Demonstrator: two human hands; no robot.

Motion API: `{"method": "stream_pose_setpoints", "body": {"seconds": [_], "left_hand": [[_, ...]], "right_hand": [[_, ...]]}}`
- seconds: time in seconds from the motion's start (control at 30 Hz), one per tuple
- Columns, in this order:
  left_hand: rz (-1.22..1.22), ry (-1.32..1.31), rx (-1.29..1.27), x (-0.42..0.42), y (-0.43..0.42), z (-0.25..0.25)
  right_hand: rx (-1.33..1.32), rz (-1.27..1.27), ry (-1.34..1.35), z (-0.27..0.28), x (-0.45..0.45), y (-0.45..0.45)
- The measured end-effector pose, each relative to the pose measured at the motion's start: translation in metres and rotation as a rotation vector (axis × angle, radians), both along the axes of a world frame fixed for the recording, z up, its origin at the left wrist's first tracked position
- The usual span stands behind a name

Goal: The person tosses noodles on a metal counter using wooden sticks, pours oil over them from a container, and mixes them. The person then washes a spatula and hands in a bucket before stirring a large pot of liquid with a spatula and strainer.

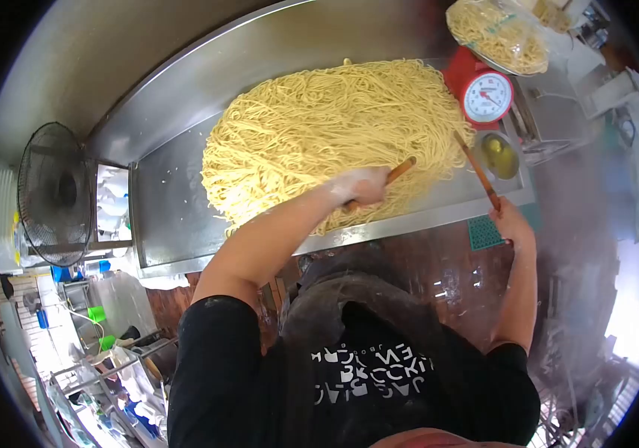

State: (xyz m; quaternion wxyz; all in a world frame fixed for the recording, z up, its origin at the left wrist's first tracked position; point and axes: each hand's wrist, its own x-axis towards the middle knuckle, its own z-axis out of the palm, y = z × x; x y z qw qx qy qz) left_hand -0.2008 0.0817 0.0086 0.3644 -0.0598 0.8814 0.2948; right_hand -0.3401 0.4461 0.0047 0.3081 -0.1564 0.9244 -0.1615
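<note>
A wide heap of yellow noodles [319, 127] is spread over the steel table [174, 201]. My left hand [364, 187] is closed around a short-looking wooden stick [401, 170] above the front part of the noodles; some of the stick is hidden by the hand. Off the table's front right side, my right hand [512, 222] grips another wooden stick [478, 169]. That stick points up and left, its far end at the right edge of the heap. Beside it sits a metal bowl [500, 157] with yellow liquid.
A red dial scale [486, 97] stands at the right end of the table, bearing a pan with bagged noodles [495, 33]. A raised steel wall [207, 63] runs along the back. On the left is a black fan [54, 194]. A green mat [484, 232] lies near my right hand.
</note>
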Motion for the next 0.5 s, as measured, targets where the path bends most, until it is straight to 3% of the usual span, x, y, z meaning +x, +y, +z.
{"method": "stream_pose_setpoints", "body": {"seconds": [0.07, 0.13, 0.17, 0.2, 0.23, 0.3, 0.4, 0.43, 0.47, 0.5], "left_hand": [[0.039, 0.016, -0.039, 0.050, -0.043, 0.041], [-0.030, 0.097, -0.122, 0.114, -0.111, 0.073], [-0.034, 0.089, -0.134, 0.149, -0.141, 0.110], [0.103, -0.013, -0.231, 0.178, -0.154, 0.155], [0.192, 0.085, -0.233, 0.218, -0.179, 0.174], [0.528, -0.004, -0.304, 0.265, -0.197, 0.214], [0.615, 0.119, -0.424, 0.337, -0.231, 0.178], [0.668, 0.000, -0.399, 0.346, -0.230, 0.178], [0.696, -0.007, -0.382, 0.363, -0.233, 0.169], [0.720, -0.015, -0.365, 0.381, -0.237, 0.158]], "right_hand": [[0.007, 0.176, 0.213, -0.021, -0.018, 0.018], [0.272, 0.154, 0.179, 0.052, 0.002, 0.004], [0.274, 0.174, 0.238, 0.070, 0.009, 0.015], [0.358, 0.178, 0.244, 0.111, 0.025, 0.011], [0.349, 0.182, 0.292, 0.140, 0.038, 0.017], [0.316, 0.157, 0.334, 0.193, 0.058, 0.011], [0.305, 0.156, 0.442, 0.241, 0.087, -0.039], [0.306, 0.175, 0.501, 0.248, 0.092, -0.056], [0.094, 0.361, 0.616, 0.240, 0.089, -0.060], [0.144, 0.414, 0.567, 0.244, 0.094, -0.083]]}}
